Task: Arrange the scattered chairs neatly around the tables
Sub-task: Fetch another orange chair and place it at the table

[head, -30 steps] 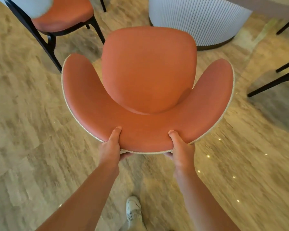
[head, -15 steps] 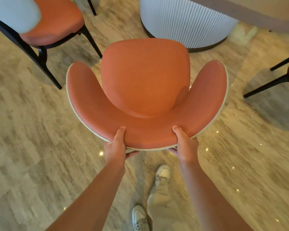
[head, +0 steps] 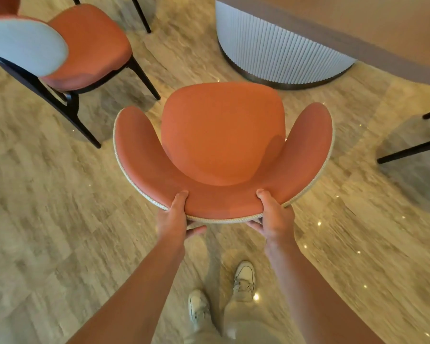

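The left hand (head: 172, 218) and right hand (head: 273, 214) clamp the orange chair (head: 222, 142) backrest (2 thumbs on top), steering it near the tabletop (head: 358, 28); next, push it squarely under.

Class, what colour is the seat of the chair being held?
Orange, on the held chair, with pale woven edging; clearest in the head view.

You had nothing readable in this shot: no text, labels, brand marks, numbers or signs showed up on any surface in view.
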Tool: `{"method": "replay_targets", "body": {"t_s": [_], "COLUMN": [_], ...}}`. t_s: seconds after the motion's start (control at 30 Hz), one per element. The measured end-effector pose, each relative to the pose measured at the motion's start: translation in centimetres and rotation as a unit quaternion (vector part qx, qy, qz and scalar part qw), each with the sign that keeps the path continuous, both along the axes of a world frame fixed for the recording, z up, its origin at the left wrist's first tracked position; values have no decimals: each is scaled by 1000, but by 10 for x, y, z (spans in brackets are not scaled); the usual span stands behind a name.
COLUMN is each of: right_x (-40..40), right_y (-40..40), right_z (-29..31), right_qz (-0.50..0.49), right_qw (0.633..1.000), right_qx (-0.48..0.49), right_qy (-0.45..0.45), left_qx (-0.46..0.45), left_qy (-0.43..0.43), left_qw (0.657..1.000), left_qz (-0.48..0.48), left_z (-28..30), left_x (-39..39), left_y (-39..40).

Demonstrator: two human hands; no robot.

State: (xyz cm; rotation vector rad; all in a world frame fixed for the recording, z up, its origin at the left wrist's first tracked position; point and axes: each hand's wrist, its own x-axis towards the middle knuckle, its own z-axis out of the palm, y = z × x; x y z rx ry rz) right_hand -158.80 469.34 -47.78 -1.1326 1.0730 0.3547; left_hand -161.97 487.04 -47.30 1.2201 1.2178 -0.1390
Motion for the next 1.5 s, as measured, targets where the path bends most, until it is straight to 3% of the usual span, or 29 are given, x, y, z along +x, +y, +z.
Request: {"method": "replay_targets", "body": {"t_s": [0.9,1.13,1.37,1.5], "right_x": [37,35,3,-10], "right_y": [6,9,16,21], "right_z": [12,43,92,144], "right_qz": [16,21,-12,3], "right_qw": [999,998,998,995], "right_qx": [-28,28,62,77], "right_qy": [38,61,29,-57], "left_qx": [-61,-83,-104,-106], "left_qy": [36,53,2,-78], "left_qw": [996,992,993,989], "left_qz": [-55,-80,-59,-60], "left_z": [24,39,105,160], "left_x": [38,34,14,8], "left_y": [16,25,16,7]}}
